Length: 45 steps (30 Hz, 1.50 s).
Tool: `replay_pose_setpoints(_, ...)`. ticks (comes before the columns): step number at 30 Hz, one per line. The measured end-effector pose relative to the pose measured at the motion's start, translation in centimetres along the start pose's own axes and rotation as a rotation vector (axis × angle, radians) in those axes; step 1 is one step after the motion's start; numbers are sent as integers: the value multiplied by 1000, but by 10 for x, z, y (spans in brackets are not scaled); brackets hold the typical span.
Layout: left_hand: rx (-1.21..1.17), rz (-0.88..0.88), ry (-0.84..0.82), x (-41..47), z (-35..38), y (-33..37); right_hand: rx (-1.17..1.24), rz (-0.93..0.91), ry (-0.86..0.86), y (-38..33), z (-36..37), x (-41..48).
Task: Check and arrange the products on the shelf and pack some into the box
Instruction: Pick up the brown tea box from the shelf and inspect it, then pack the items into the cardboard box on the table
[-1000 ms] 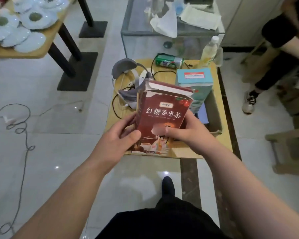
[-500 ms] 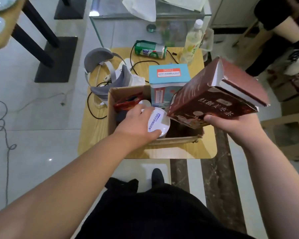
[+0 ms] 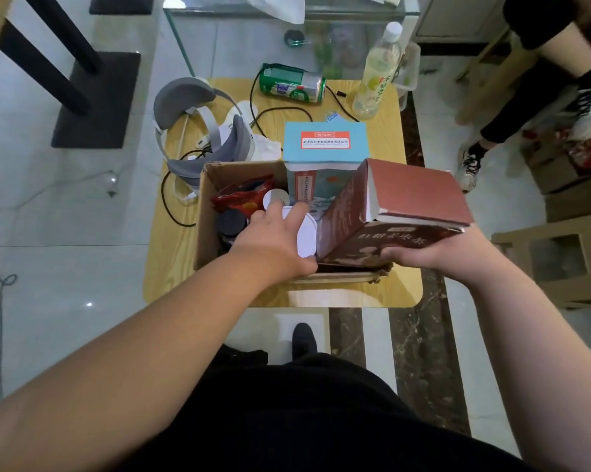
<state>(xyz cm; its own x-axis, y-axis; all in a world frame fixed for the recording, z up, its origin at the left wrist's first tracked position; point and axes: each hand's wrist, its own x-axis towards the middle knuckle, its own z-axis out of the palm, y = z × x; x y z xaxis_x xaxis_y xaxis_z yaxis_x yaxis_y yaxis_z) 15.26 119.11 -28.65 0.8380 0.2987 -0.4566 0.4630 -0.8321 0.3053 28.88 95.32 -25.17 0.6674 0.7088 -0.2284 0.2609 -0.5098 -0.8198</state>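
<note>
Right now the left hand (image 3: 273,241) is reaching into the box (image 3: 205,212), its fingers (image 3: 296,211) curling over a white tub (image 3: 307,238) and gripping it low inside, near the middle. The right hand (image 3: 420,258) is holding the red carton (image 3: 389,212) from underneath, thumb pinching its printed face. The carton is tilting hard, with one lower corner dipping into the box's right side, just beside the tub. The box is sitting on the desk (image 3: 171,267), close to the front edge.

Risks, as I'm judging them:
- The carton's top flap is hanging open while the carton is leaning over, so anything loose inside could be sliding out. Can't tell whether it's full.
- Space is looking tight. The carton's corner is likely wedging against the tub or the blue carton (image 3: 324,141) standing tall at the back, and forcing it down could be denting a wall or knocking the blue carton over.
- The tub is going in on its side, so it could be rolling under the carton and stopping it from seating flat.
- The snack bag (image 3: 243,195) and the dark jars (image 3: 231,221) at the left are sitting right by the tub, and pushing the tub that way risks crushing the bag.
- Both hands are pressing near the front wall, so the box could be sliding toward the desk edge.

The bottle (image 3: 377,73) and the can (image 3: 292,84) are lying well apart at the back, so they're probably safe.
</note>
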Motion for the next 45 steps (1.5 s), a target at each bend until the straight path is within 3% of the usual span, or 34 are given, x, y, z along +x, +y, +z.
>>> replay_pose_setpoints(14, -188, 19, 6, -6, 2, -13, -244, -185, -143, 17, 27, 11)
replay_pose_setpoints(19, -194, 45, 23, -9, 6, -18, -78, -168, -79, 12, 26, 2)
replay_pose_setpoints(24, -175, 44, 34, -10, 7, -17, -86, -167, -33, 3, 27, -3)
replay_pose_setpoints(30, -100, 35, 38, -18, 3, -14, -60, -152, -120, 1, 20, -10)
replay_pose_setpoints(35, -140, 60, 208, -35, -6, -11, -28, -284, -16, -25, 15, -20)
replay_pose_setpoints(40, -101, 58, 416, -56, -22, -6, -372, -308, 122, -55, 19, -9)
replay_pose_setpoints(45, 82, -1, 533, -86, -35, -11, -567, -544, 277, -91, 46, -5)
